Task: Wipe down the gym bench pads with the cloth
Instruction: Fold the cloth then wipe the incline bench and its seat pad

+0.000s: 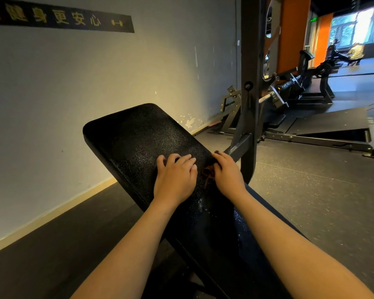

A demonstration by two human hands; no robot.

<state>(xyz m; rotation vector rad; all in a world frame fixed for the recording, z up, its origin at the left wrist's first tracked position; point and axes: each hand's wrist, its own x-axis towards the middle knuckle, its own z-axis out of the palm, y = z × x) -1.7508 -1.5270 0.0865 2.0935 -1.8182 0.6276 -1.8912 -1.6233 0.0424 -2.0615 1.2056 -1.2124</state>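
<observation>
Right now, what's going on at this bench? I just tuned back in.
A person is bent over the black bench pad with both bare hands on it. The left hand rests on the pad's surface and holds nothing. The right hand grips a bunched brown cloth at the pad's right edge, close to the grey machine frame. The cloth sits between the two hands, against the pad.
</observation>
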